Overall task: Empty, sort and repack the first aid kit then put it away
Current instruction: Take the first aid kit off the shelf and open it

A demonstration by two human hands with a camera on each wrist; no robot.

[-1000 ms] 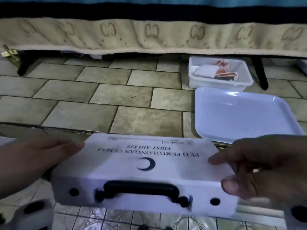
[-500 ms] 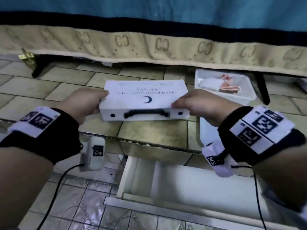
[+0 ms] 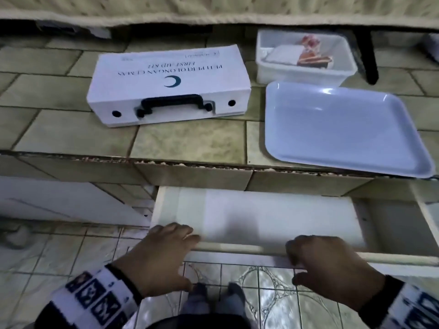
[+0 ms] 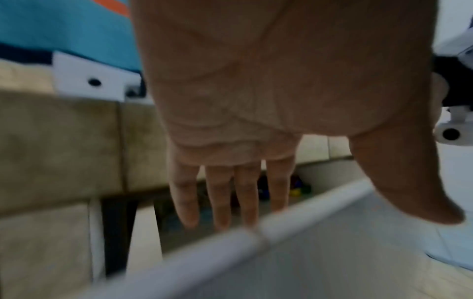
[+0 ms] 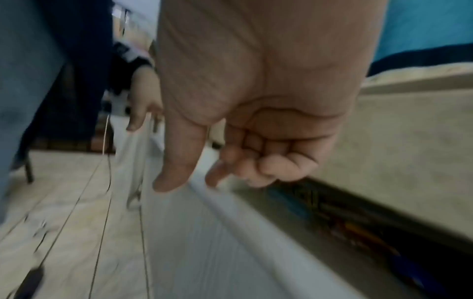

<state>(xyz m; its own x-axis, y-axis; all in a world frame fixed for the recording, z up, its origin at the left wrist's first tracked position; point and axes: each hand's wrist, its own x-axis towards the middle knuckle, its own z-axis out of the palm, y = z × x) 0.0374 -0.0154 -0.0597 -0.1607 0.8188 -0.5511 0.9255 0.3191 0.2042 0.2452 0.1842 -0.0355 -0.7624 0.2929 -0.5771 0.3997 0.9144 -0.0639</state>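
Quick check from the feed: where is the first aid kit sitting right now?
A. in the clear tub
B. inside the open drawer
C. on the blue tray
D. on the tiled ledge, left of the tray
D: the first aid kit lies shut on the tiled ledge, left of the blue tray, while both hands are down at the drawer front edge.

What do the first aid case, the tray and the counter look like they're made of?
Case: probably painted metal or rigid plastic, matte white, with sharp flat edges and a black moulded plastic handle.
Tray: likely glossy plastic or melamine, pale blue-white, with a bright glare spot and a rounded rim.
Counter: glazed ceramic tile, mottled beige, with dark grout lines.
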